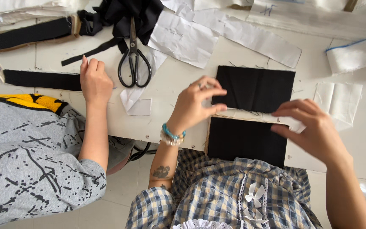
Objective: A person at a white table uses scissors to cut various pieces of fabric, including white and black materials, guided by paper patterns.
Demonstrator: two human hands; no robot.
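Fingers point(215, 92) of the left hand point(193, 106) are pinching together on a pale interfacing strip point(250, 115), the right hand point(314, 129) gripping its other end, apparently holding it taut across the black fabric panel point(254, 112) hanging over the near edge of the worktable point(174, 80). Another person's hand point(94, 82) is pressing a black strip point(41, 79) flat by the left edge, beside black shears point(134, 59). No containers are showing.

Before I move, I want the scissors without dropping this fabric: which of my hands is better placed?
Probably the left hand: it is nearer the scissors. The right hand pinches the white strip on the black fabric's far side. A co-worker's hand rests beside the scissors.
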